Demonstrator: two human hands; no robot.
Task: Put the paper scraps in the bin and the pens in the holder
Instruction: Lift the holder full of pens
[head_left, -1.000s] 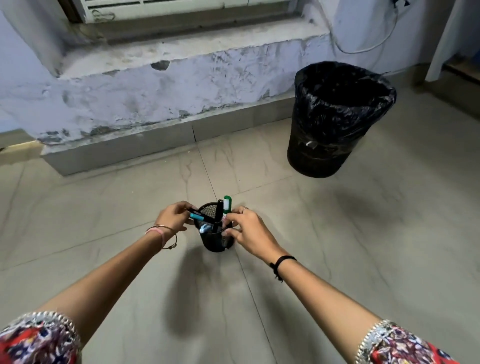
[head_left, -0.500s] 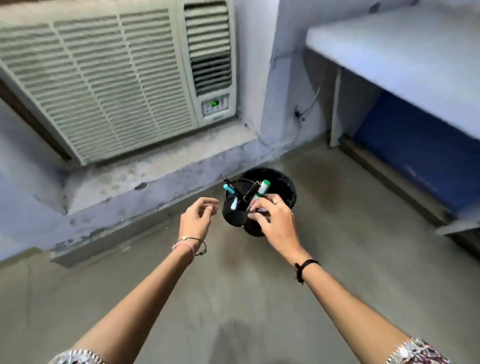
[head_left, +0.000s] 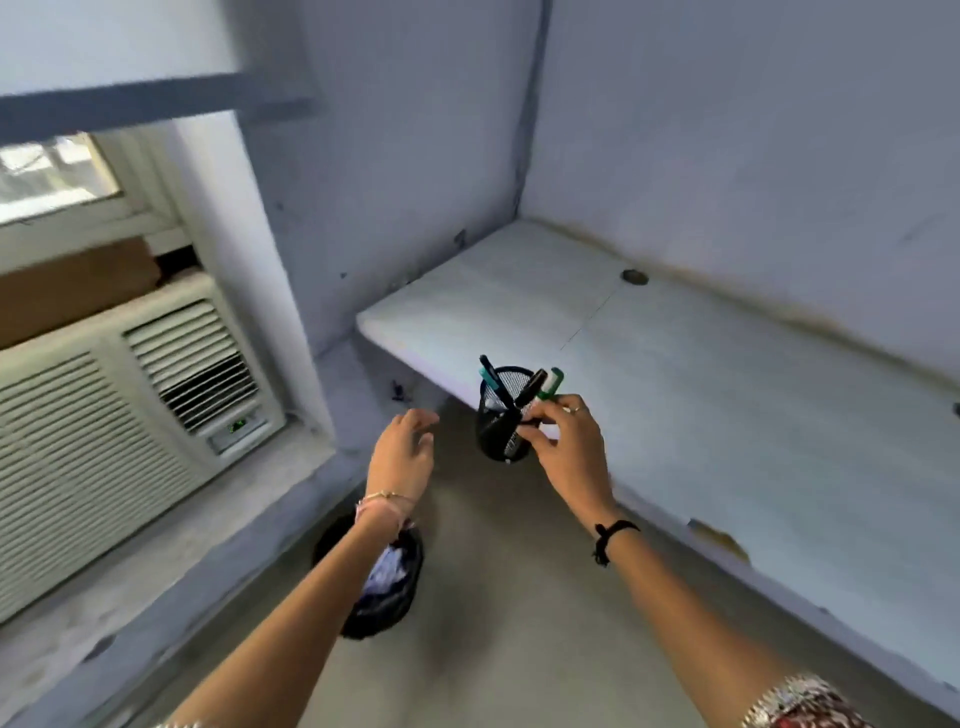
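My right hand (head_left: 569, 441) grips a black mesh pen holder (head_left: 497, 423) by its right side and holds it in the air, in front of the near edge of a white shelf (head_left: 649, 353). Several pens (head_left: 522, 387) stick out of the holder, one with a green cap, one teal, one black. My left hand (head_left: 402, 454) hovers left of the holder with fingers apart, holding nothing. Down on the floor, the black bin (head_left: 387, 597) sits partly behind my left forearm, with pale paper scraps (head_left: 384, 569) inside it.
A window air conditioner (head_left: 119, 410) fills the left side above a concrete ledge (head_left: 171, 551). The white shelf runs along the right wall, with a small dark round object (head_left: 635, 277) near its back. Grey floor (head_left: 509, 597) lies between ledge and shelf.
The holder went from standing on the floor to being held up at shelf height in my right hand. My left hand let go of it. The view swung up and right.
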